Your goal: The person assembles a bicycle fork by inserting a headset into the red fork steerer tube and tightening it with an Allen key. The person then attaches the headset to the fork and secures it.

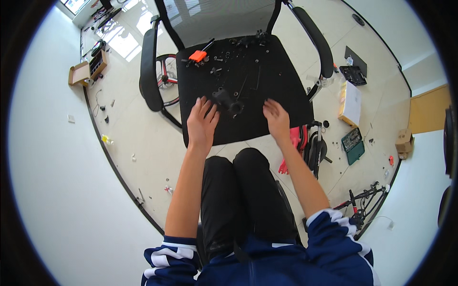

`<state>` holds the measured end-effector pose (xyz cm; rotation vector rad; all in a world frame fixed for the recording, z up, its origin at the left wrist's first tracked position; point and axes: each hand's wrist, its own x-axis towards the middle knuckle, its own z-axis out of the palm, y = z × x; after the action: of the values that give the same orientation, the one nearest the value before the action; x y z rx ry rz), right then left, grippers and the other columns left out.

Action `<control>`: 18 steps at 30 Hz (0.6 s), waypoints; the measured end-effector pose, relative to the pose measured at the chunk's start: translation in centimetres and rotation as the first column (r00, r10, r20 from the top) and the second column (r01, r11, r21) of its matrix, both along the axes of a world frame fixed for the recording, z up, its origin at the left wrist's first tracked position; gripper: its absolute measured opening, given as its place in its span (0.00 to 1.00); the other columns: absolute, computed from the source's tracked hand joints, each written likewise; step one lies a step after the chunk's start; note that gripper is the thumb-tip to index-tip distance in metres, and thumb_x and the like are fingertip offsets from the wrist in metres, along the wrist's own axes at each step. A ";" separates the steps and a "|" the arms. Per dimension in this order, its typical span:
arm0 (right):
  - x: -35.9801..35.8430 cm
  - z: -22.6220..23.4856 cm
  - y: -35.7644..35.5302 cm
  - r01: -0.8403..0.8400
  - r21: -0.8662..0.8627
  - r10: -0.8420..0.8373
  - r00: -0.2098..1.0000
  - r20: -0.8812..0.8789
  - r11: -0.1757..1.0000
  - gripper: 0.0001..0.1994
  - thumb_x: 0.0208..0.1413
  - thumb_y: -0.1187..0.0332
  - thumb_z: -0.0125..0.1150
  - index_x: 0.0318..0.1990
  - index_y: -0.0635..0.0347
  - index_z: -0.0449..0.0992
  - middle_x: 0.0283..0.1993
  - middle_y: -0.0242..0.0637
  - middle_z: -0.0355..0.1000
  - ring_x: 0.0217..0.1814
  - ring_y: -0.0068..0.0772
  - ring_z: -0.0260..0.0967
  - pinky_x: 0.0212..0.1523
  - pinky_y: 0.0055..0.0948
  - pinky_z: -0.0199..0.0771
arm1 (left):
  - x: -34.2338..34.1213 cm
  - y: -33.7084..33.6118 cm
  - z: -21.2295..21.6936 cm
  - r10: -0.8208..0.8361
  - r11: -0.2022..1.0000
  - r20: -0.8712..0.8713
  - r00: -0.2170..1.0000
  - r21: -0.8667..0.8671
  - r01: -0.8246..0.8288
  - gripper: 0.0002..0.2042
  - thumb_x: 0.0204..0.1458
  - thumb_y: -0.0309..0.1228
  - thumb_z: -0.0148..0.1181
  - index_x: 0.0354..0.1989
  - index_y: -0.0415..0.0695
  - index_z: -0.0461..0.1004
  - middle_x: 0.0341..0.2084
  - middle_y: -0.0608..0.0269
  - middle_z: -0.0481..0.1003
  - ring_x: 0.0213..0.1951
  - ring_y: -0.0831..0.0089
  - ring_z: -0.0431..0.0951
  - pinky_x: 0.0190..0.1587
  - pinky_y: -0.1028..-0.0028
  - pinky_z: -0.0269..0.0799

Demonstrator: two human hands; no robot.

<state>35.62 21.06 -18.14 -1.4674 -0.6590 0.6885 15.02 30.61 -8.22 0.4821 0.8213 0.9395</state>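
Both my hands hang over the black chair seat (288, 97), the dark tubular part (228, 101) between them. Bearings from that part: my left hand (202, 123) at 8 o'clock, fingers loosely wide, tips just beside it; contact, cannot tell. My right hand (276, 118) near 4 o'clock, well apart from it, fingers slightly bent and unclenched, tips blurred. Orange piece (198, 56) at 11 o'clock; small hardware (216, 71) also toward 11, closer in. Thin bent rod (258, 78) at 2; dark clustered parts (248, 41) toward 12–1.
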 end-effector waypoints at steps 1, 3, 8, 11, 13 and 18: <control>-0.6 0.0 -1.2 0.026 0.028 -0.024 0.998 -0.056 0.999 0.19 0.57 0.76 0.58 0.56 0.73 0.69 0.53 0.49 0.74 0.56 0.37 0.73 0.57 0.28 0.71 | -0.5 -0.2 -1.9 0.017 0.999 -0.089 0.996 0.040 -0.014 0.26 0.62 0.42 0.51 0.58 0.31 0.63 0.55 0.45 0.67 0.53 0.57 0.74 0.59 0.63 0.68; -1.6 0.6 -4.7 0.089 0.011 -0.086 0.986 -0.140 0.996 0.18 0.57 0.76 0.58 0.55 0.72 0.69 0.52 0.49 0.74 0.55 0.38 0.74 0.56 0.29 0.73 | -1.8 -1.8 -4.2 -0.074 0.994 -0.252 0.965 0.064 0.093 0.24 0.61 0.41 0.53 0.58 0.32 0.66 0.54 0.48 0.70 0.55 0.58 0.73 0.58 0.64 0.69; -0.7 -2.1 -14.9 0.296 -0.288 -0.388 0.853 -0.350 0.911 0.14 0.60 0.74 0.53 0.53 0.68 0.71 0.47 0.44 0.76 0.46 0.34 0.76 0.47 0.29 0.77 | -11.3 -7.2 -8.8 -0.024 0.995 -0.416 0.909 -0.094 -0.016 0.17 0.61 0.36 0.52 0.52 0.36 0.72 0.47 0.52 0.75 0.46 0.65 0.77 0.48 0.68 0.74; 1.5 -7.6 -20.8 0.317 -0.479 -0.469 0.851 -0.238 0.818 0.12 0.59 0.72 0.53 0.49 0.66 0.72 0.42 0.42 0.77 0.39 0.32 0.77 0.38 0.29 0.78 | -19.3 -9.3 -13.9 0.129 0.928 -0.476 0.870 -0.252 -0.276 0.19 0.60 0.39 0.51 0.52 0.37 0.71 0.40 0.56 0.77 0.38 0.65 0.78 0.44 0.68 0.75; 2.5 -13.5 -25.3 0.241 -0.599 -0.409 0.898 -0.160 0.764 0.11 0.57 0.71 0.54 0.46 0.65 0.74 0.38 0.41 0.77 0.34 0.33 0.77 0.33 0.30 0.78 | -25.1 -11.9 -18.4 -0.005 0.910 -0.610 0.792 -0.331 -0.249 0.18 0.59 0.39 0.50 0.51 0.39 0.73 0.36 0.58 0.78 0.36 0.66 0.78 0.41 0.68 0.75; 2.4 -20.5 -32.3 -0.090 -0.965 -0.202 0.969 -0.141 0.245 0.13 0.50 0.65 0.60 0.41 0.63 0.79 0.32 0.40 0.77 0.29 0.35 0.77 0.23 0.34 0.76 | -32.2 -21.1 -22.5 -0.712 0.700 -0.688 0.142 -0.711 0.065 0.13 0.53 0.33 0.59 0.41 0.35 0.76 0.30 0.54 0.79 0.24 0.67 0.79 0.25 0.70 0.76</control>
<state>38.07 -11.25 -38.63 -2.4985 0.1701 1.3394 -17.21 9.50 -30.74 0.7420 1.9080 -0.3510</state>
